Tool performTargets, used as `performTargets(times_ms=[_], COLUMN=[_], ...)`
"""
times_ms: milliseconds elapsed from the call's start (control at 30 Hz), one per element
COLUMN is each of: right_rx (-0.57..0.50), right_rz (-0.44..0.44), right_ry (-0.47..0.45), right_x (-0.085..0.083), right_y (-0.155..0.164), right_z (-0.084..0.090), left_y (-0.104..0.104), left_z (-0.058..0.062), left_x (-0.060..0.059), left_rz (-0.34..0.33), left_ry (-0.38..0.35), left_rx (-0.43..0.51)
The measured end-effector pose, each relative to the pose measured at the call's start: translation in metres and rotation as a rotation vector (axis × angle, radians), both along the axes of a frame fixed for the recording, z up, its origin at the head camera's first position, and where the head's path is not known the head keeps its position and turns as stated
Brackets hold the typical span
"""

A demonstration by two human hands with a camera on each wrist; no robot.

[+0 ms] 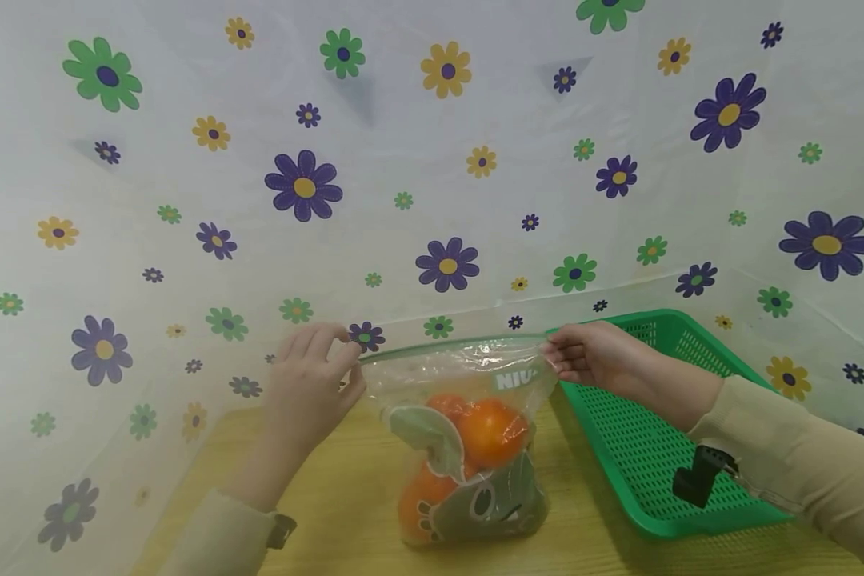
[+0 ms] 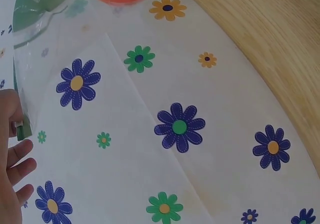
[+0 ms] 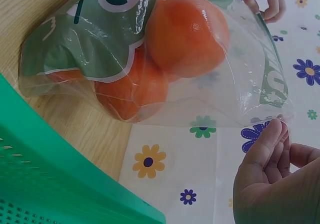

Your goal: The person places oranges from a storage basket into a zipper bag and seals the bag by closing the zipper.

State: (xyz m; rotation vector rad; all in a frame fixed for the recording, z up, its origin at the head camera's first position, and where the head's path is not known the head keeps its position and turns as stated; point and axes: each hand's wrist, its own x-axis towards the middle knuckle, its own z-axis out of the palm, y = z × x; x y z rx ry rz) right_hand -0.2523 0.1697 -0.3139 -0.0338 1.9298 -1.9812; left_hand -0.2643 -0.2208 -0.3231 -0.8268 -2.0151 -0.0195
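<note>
A clear zip bag (image 1: pixel 468 364) with a green cartoon print stands on the wooden table, its top edge stretched between both hands. Several orange fruits (image 1: pixel 493 433) lie inside, partly behind the print; they look like oranges or tangerines. My left hand (image 1: pixel 310 384) pinches the bag's left top corner between thumb and finger. In the left wrist view the end of the green zip strip (image 2: pixel 22 130) pokes out at those fingers. At the opposite top corner my right hand (image 1: pixel 598 360) pinches the bag, its thumb (image 3: pixel 270 134) against the fingers.
A green plastic basket (image 1: pixel 605 448) with perforated walls stands on the table to the right, under the right forearm. White sheeting (image 1: pixel 389 248) with printed flowers hangs behind and at the sides. The wooden table (image 1: pixel 346 496) lies beneath the bag.
</note>
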Motion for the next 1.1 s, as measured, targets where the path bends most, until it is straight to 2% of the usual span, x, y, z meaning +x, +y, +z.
performTargets(times_ms=[133, 433, 1100], right_rx=[0.003, 0.023, 0.033], right_rz=[-0.009, -0.028, -0.009], right_ry=[-0.001, 0.009, 0.031], right_x=[0.000, -0.001, -0.003], right_y=[0.000, 0.000, 0.001], right_z=[0.000, 0.001, 0.002], left_y=[-0.005, -0.009, -0.015], left_z=[0.000, 0.001, 0.005], left_x=[-0.001, 0.001, 0.004], left_rz=[0.016, 0.004, 0.015], left_ry=[-0.013, 0.004, 0.000], left_rx=[-0.003, -0.003, 0.017])
